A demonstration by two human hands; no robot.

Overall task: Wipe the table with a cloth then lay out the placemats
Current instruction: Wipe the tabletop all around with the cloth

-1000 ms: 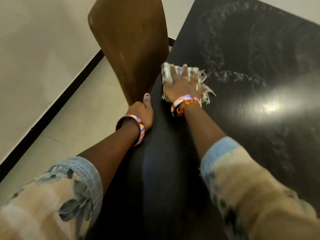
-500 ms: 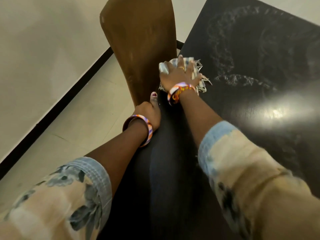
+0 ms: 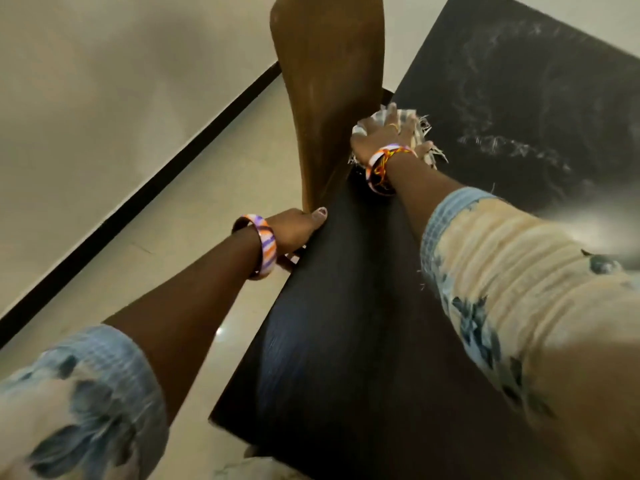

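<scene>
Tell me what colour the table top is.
Black, seen in the head view: table top.

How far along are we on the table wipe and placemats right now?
Partly done: wet swirl streaks show the far part of the black table has been wiped. In hand: the right hand presses the cloth flat at the table's edge next to the brown chair back, while the left hand grips the near edge. Left: the rest of the wiping, and no placemats are in view.

Single head view, steeply downward, close over the table [image 3: 346,341] edge.
</scene>
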